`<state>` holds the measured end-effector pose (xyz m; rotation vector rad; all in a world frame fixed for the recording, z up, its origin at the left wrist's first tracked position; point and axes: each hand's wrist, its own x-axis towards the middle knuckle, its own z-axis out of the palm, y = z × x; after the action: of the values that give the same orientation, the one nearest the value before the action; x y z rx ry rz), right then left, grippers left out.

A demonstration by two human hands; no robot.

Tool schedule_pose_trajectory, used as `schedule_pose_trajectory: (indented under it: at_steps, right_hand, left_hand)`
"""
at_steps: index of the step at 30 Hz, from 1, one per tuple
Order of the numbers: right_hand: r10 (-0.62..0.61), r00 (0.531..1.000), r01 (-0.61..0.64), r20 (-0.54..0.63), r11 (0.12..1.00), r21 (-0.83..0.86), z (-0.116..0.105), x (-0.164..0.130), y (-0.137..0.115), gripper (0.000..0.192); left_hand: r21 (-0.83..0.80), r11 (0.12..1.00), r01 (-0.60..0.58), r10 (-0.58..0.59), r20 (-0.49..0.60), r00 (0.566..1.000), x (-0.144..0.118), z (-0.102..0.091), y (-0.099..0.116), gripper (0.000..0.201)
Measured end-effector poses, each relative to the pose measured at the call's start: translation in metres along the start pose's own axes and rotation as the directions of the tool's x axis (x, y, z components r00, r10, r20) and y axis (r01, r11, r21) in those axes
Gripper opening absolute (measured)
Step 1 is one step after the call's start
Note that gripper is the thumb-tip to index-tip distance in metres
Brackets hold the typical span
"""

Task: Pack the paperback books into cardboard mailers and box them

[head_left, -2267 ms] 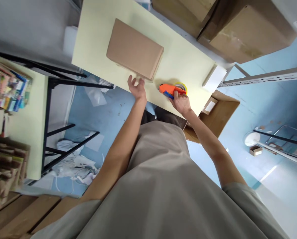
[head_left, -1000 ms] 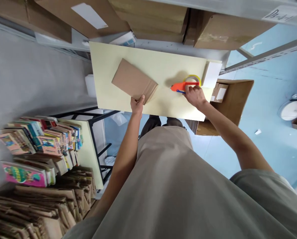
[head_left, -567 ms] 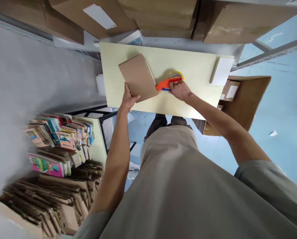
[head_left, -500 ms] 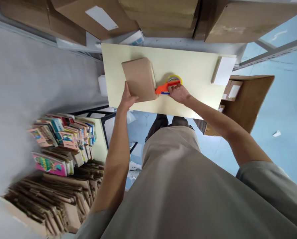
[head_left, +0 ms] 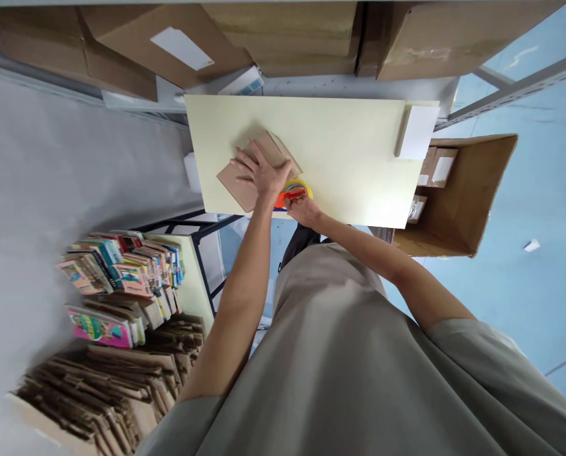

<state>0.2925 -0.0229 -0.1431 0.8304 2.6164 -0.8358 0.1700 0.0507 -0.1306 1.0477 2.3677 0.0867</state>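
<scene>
A closed brown cardboard box (head_left: 239,180) lies on the pale yellow table (head_left: 349,158) near its front left corner. My left hand (head_left: 261,170) presses flat on top of the box with fingers spread. My right hand (head_left: 302,208) grips an orange tape dispenser (head_left: 290,195) with a yellow-rimmed tape roll, held against the box's near right edge at the table's front.
A white packet (head_left: 416,132) lies at the table's right end. An open carton (head_left: 458,190) stands on the blue floor to the right. Large cartons (head_left: 292,31) fill the shelf behind the table. Books (head_left: 116,272) and flattened cardboard (head_left: 102,386) are stacked at the left.
The box has turned and slid toward the table's front left. My left hand moved from its near edge onto its top. My right hand brought the dispenser left to the box.
</scene>
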Motion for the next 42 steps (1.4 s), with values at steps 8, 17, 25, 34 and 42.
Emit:
schedule_pose_trajectory:
  at_steps: [8, 17, 25, 34, 42]
  right_hand:
    - [0.163, 0.974, -0.163, 0.158, 0.987, -0.013, 0.000, -0.092, 0.081, 0.060]
    - [0.235, 0.972, -0.234, -0.007, 0.965, -0.115, -0.011, -0.080, 0.133, 0.065]
    - [0.090, 0.993, -0.071, 0.080, 0.975, -0.208, -0.015, -0.066, 0.127, 0.057]
    - [0.069, 0.989, -0.049, 0.129, 0.986, -0.157, -0.035, -0.081, 0.170, 0.064]
    - [0.220, 0.966, -0.205, 0.136, 0.972, -0.111, -0.046, -0.074, 0.116, 0.066]
  left_hand:
    - [0.024, 0.999, -0.035, 0.035, 0.013, 0.999, -0.008, 0.003, -0.010, 0.136]
    - [-0.042, 0.979, -0.200, 0.203, 0.085, 0.976, -0.026, 0.001, -0.022, 0.134]
    - [-0.058, 0.959, -0.279, 0.285, 0.159, 0.945, -0.041, 0.000, -0.033, 0.133]
    - [-0.030, 0.957, -0.289, 0.289, 0.168, 0.942, -0.054, -0.009, -0.027, 0.128]
    - [-0.139, 0.943, -0.303, 0.322, 0.147, 0.935, -0.058, -0.011, -0.024, 0.119]
